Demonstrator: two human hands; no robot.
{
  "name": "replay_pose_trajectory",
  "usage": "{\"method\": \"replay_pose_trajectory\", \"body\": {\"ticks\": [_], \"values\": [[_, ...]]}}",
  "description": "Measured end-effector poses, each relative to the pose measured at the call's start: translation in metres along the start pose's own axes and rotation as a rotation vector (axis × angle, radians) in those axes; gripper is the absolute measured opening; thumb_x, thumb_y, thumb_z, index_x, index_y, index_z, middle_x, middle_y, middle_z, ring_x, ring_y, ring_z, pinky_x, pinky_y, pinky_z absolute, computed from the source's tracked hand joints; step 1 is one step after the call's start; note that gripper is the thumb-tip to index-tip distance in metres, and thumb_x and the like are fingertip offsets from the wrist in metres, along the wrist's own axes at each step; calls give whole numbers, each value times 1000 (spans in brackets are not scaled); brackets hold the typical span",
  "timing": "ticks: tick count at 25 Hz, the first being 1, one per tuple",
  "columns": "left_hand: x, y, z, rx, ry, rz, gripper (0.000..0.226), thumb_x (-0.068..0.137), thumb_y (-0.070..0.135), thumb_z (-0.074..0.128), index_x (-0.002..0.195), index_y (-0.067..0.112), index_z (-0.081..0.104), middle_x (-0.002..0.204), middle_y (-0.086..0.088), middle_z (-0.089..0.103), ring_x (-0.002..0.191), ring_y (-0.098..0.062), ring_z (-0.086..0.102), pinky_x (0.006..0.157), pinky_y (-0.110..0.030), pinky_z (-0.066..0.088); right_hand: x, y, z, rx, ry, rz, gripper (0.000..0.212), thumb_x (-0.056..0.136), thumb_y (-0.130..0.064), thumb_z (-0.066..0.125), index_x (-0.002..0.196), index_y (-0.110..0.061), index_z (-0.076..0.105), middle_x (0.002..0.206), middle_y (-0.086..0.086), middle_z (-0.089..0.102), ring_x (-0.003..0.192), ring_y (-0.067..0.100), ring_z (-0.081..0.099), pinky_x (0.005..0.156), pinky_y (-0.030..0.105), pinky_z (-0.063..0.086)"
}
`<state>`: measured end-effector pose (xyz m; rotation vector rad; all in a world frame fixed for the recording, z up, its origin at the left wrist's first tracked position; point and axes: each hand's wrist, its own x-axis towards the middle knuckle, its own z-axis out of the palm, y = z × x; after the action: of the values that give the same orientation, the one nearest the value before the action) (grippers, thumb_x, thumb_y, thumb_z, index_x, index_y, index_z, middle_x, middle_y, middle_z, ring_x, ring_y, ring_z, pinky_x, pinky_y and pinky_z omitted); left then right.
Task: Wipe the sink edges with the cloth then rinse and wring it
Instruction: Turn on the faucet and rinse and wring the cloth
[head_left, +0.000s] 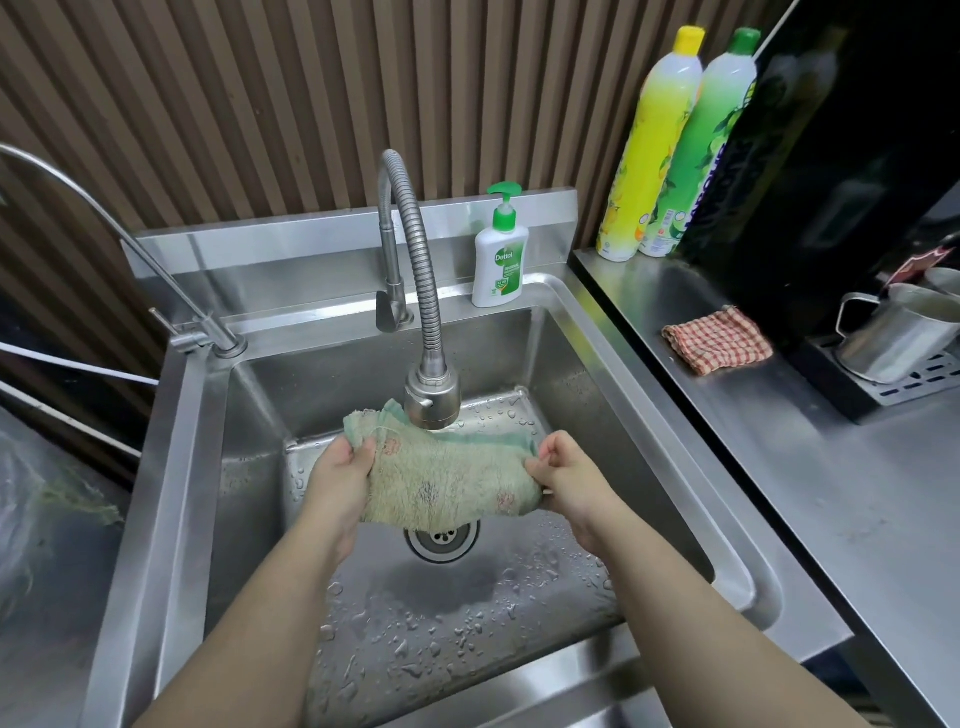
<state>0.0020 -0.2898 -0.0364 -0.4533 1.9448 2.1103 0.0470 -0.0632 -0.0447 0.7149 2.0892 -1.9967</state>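
A pale green, stained terry cloth (447, 475) is stretched between both my hands over the steel sink (613, 364), just below the flexible faucet's spray head (432, 400). My left hand (340, 475) grips the cloth's left end. The right end is pinched by my right hand (566, 473). The drain (441, 540) shows partly under the cloth. No water stream is visible from the spray head. Droplets lie on the basin floor.
A hand-soap pump bottle (498, 260) stands on the back ledge. On the right counter are two dish-soap bottles (670, 150), a red checked cloth (719, 340) and a steel jug (893, 332). A thin second tap (208, 332) stands at back left.
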Motion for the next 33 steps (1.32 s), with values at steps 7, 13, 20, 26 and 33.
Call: {"method": "replay_pose_trajectory", "body": {"ticks": [7, 13, 20, 26, 33], "values": [[1, 27, 16, 447, -655, -36, 19, 90, 17, 57, 108, 14, 62, 97, -9, 73, 89, -25, 69, 81, -39, 53, -7, -30, 25, -287, -422, -151, 56, 74, -10, 77, 123, -20, 50, 113, -9, 52, 105, 7, 49, 97, 29, 37], [10, 14, 14, 391, -709, -123, 54, 69, 16, 80, 115, 17, 53, 105, -10, 69, 89, -21, 67, 77, -34, 54, -22, -37, -4, -140, -226, -230, 26, 89, -9, 60, 69, -18, 46, 55, -14, 48, 50, 0, 43, 50, 15, 32], [-11, 17, 115, 111, -744, -77, 28, 82, 21, 61, 109, 13, 62, 103, -4, 72, 95, -17, 66, 84, -32, 49, -40, -55, -81, 205, -13, -261, 9, 96, -14, 49, 97, -6, 52, 85, 1, 62, 75, 12, 60, 67, 21, 49], [-27, 64, 263, 91, -805, 28, 12, 90, 22, 56, 99, 16, 62, 87, -1, 72, 79, -15, 69, 64, -29, 54, -48, -83, -205, 218, 174, -204, 24, 92, -38, 54, 112, -25, 53, 111, -3, 67, 97, 13, 65, 82, 31, 53], [-37, 75, 379, 242, -817, 254, 15, 84, 34, 65, 81, 21, 59, 78, 11, 68, 70, -5, 63, 61, -15, 44, -47, -99, -319, -39, 296, -460, 21, 91, -15, 59, 96, 1, 46, 90, 5, 53, 82, 12, 49, 69, 24, 40]]}}
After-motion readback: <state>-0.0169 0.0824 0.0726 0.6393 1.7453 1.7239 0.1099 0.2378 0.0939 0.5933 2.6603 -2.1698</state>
